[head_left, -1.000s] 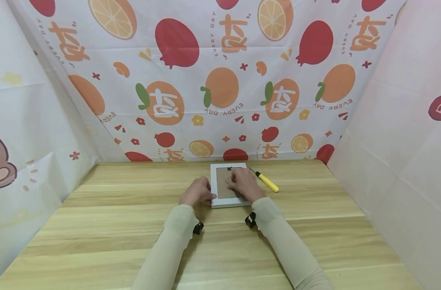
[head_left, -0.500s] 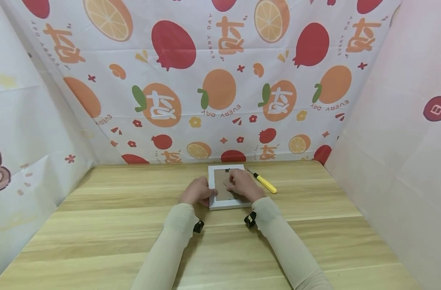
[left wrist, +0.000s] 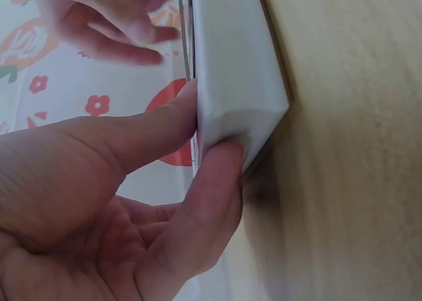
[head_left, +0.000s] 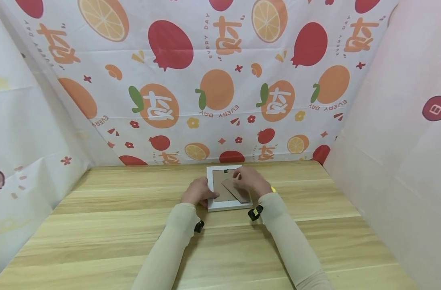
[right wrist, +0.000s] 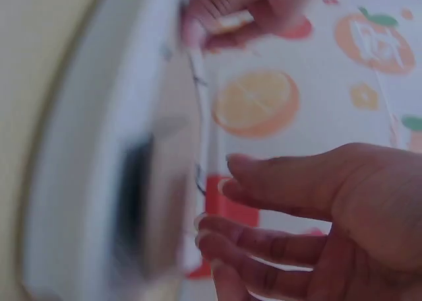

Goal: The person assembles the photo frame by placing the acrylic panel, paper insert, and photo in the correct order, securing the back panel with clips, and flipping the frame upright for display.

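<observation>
A white picture frame [head_left: 229, 206] lies on the table with its brown backing board [head_left: 219, 192] facing up. Slanting across the board is a brown stand leg [head_left: 236, 193]. My left hand [head_left: 198, 192] grips the left side of the frame; in the left wrist view the thumb and fingers pinch the white edge [left wrist: 231, 57] near a corner. My right hand [head_left: 252, 180] hovers over the upper right of the frame. In the right wrist view, the right hand [right wrist: 316, 215] has loosely bent fingers with nothing between them, apart from the blurred frame [right wrist: 72, 169].
A bit of a yellow screwdriver handle [head_left: 273, 189] shows behind the right wrist; the rest of it is hidden. The wooden table [head_left: 133, 225] meets a fruit-print cloth [head_left: 220, 133] at the back, with pale cloths at both sides.
My right hand has come off the stand leg and shifted right, uncovering the leg and hiding most of the screwdriver. The left hand keeps its hold on the frame.
</observation>
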### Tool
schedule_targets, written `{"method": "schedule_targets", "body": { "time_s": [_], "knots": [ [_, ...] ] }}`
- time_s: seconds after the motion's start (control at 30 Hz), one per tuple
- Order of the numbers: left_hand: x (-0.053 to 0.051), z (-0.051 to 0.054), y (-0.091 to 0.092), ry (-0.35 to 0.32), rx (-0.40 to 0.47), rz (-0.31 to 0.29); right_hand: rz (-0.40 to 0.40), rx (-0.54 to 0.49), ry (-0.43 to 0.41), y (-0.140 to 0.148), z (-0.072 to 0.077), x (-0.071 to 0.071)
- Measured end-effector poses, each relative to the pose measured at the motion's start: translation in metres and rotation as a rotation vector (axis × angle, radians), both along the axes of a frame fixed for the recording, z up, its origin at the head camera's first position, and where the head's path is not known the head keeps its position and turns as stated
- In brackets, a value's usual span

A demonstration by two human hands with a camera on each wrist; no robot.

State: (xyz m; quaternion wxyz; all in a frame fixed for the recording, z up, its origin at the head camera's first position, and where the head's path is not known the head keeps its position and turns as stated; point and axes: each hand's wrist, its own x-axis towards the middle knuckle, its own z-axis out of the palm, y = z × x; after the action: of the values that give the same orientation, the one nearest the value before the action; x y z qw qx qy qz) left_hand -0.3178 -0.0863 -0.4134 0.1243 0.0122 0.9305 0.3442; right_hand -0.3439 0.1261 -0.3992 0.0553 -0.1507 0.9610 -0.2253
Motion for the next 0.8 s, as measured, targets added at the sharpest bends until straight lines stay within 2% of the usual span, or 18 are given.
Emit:
{"method": "schedule_targets", "body": {
  "time_s": [0.2,0.33,0.47,0.6,0.8],
  "knots": [
    [0.003,0.002,0.004,0.002,0.008,0.018,-0.101,0.092,0.088,0.041,0.009,-0.008],
    [0.004,0.002,0.005,0.013,-0.002,0.017,-0.172,0.122,0.089,0.057,0.003,-0.014],
    [0.003,0.002,0.004,0.017,0.018,0.021,-0.208,0.131,0.091,0.064,-0.009,-0.021],
    [0.002,0.0,0.003,0.011,0.027,0.034,-0.225,0.107,0.081,0.065,-0.022,-0.025],
    [0.002,-0.001,0.002,-0.003,0.013,0.054,-0.187,0.085,0.073,0.067,-0.029,-0.029]
  ]
}}
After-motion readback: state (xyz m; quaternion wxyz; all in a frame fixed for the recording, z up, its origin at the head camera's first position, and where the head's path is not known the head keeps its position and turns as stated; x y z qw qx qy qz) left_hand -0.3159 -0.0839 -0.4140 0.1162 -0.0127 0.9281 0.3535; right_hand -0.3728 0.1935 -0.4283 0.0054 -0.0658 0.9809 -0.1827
